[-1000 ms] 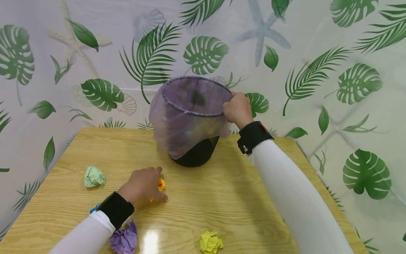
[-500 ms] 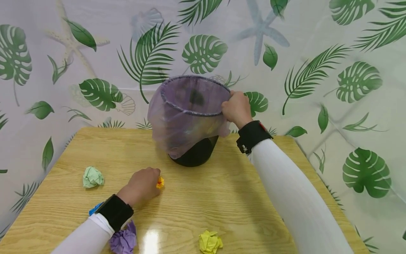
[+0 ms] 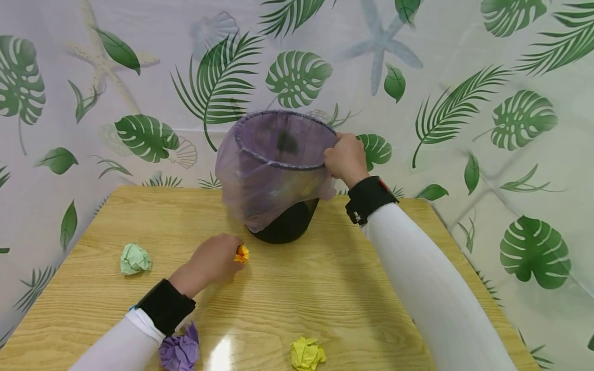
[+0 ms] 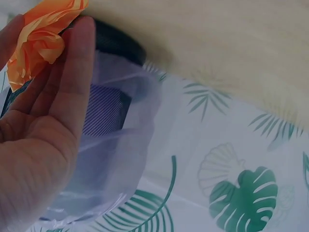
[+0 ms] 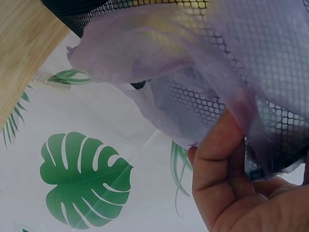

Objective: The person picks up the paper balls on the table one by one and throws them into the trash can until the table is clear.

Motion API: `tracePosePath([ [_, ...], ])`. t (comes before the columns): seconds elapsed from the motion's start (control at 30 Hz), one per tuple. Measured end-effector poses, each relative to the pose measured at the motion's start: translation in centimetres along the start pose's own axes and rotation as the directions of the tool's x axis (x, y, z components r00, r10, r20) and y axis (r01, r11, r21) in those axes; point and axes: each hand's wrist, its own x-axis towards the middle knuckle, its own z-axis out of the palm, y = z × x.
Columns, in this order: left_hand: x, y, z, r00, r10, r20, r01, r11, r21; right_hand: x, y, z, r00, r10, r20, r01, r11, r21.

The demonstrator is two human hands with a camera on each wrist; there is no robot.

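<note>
My left hand (image 3: 215, 260) pinches a crumpled orange paper ball (image 3: 242, 254) between thumb and fingers, just in front of the bin's base. In the left wrist view the orange paper (image 4: 43, 41) sits at the fingertips. At the back of the table, a black mesh wastebasket (image 3: 283, 226) tilts over, lined with a translucent purple bin bag (image 3: 260, 185) folded over its rim. My right hand (image 3: 347, 158) grips that rim on its right side, fingers curled over bag and mesh, as the right wrist view shows.
On the wooden table (image 3: 278, 288) lie a pale green paper ball (image 3: 135, 259) at left, a purple one (image 3: 180, 350) near my left sleeve and a yellow one (image 3: 307, 353) at the front. A leaf-patterned sheet (image 3: 464, 103) hangs right behind the table.
My left hand's spread fingers have come together on the orange paper ball, which has moved slightly right and away from me. The right hand stays on the rim.
</note>
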Motion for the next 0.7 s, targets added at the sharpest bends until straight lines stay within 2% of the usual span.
tracePosePath([
  [0.17,0.2,1.1,-1.9,0.996,0.076,-0.052,-0.078,0.997,-0.026,0.1,0.0,0.0,1.000,0.000,0.002,0.000,1.000,-0.002],
  [0.43,0.7,3.1,-5.6,0.984,0.131,-0.122,-0.149,0.977,-0.155,0.1,0.0,0.0,1.000,0.005,0.003,-0.005,1.000,-0.007],
  [0.57,0.9,4.3,-7.6,0.964,0.182,-0.193,-0.222,0.952,-0.212,0.1,0.0,0.0,1.000,0.003,0.000,-0.003,1.000,-0.010],
  [0.7,1.1,5.6,-9.2,0.943,0.203,-0.265,-0.270,0.929,-0.251,0.1,0.1,0.0,1.000,-0.007,-0.003,0.007,1.000,-0.009],
])
